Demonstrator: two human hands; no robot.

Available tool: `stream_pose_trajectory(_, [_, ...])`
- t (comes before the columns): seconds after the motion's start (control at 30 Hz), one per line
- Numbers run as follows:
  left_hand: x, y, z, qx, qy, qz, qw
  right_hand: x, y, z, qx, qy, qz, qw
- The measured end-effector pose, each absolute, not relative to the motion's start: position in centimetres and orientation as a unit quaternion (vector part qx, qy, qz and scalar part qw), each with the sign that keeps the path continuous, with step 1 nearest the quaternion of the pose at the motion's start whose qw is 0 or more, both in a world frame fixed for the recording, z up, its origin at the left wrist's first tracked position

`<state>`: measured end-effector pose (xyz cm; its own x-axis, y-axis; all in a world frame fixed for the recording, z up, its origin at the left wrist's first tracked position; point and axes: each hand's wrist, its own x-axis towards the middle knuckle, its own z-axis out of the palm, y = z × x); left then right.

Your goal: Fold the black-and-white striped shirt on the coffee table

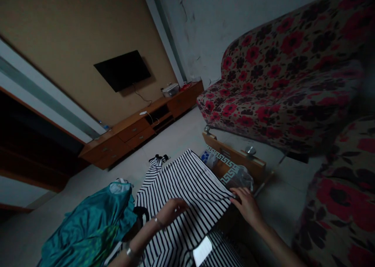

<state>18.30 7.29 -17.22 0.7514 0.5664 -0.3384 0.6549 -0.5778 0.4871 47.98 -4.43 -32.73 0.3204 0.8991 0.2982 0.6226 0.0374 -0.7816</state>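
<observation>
Black-and-white striped shirt (pixel 175 179) spread out, just right of shiny teal cloth (pixel 93 220). Right hand (pixel 247 205) pinches shirt's corner, thumb under, fingers on top. Left hand (pixel 172 211) half curled over shirt's middle; cannot tell if it grips. Shirt looks light, soft, floppy, likely bunches easily, won't break. Best held by 2 corners, edge pulled straight.

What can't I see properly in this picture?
All in the head view:
- The left hand's palm: hidden by the back of that hand, so I can't tell whether it grips the striped garment.
- Part of the teal garment: cut off by the bottom edge.
- Part of the nearer floral sofa: cut off by the right edge.
- What's inside the plastic box on the TV cabinet: too small and dim.
</observation>
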Motion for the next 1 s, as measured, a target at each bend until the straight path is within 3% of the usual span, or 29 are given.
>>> stream_pose_trajectory(0.2, [26.2,22.0,-21.2,0.899,0.428,-0.051,0.080,48.7,-3.6,-32.0,-0.686,-0.587,0.162,0.399])
stream_pose_trajectory(0.53, [33.0,35.5,-26.8,0.922,0.377,-0.084,-0.037,49.3,-2.7,-31.6,-0.697,-0.589,0.187,0.363])
stream_pose_trajectory(0.8, [34.9,40.3,-26.7,0.920,0.350,-0.179,0.008,49.8,-2.6,-31.0,-0.696,-0.571,0.240,0.364])
stream_pose_trajectory(1.0, [33.9,44.9,-24.1,0.884,0.441,-0.147,0.036,50.7,-3.7,-31.2,-0.683,-0.543,0.238,0.427])
